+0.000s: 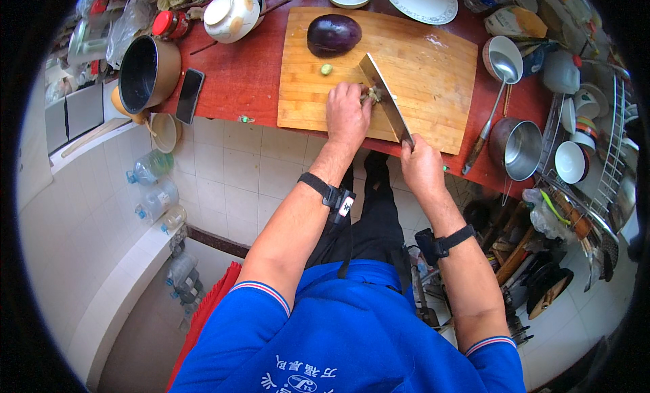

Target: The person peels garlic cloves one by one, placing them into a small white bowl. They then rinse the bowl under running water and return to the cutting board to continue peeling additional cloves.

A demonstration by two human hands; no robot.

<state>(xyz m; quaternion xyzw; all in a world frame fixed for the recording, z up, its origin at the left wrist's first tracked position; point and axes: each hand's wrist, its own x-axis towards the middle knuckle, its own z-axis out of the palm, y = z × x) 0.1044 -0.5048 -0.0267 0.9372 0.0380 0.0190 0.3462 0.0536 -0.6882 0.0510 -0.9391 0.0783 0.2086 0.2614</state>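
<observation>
My right hand (pixel 422 162) grips the handle of a cleaver (pixel 387 98) whose broad blade stands on edge on the wooden cutting board (pixel 436 88). Just left of the blade, my left hand (pixel 348 111) has its fingers bent down over small pale chopped pieces (pixel 375 94); they look like garlic, though the fingers partly cover them. A small pale green piece (pixel 326 69), perhaps a clove, lies by itself above my left hand. Beyond it a whole dark purple eggplant (pixel 334 35) rests near the board's far edge.
Left on the red table (pixel 228 78) are a deep pot (pixel 152 75), a phone (pixel 190 95) and a red-lidded jar (pixel 170 24). A white plate (pixel 421 4) lies beyond the board. At right are a ladle (pixel 490 121) resting in a bowl, a metal pot (pixel 517 149) and a dish rack (pixel 609 149).
</observation>
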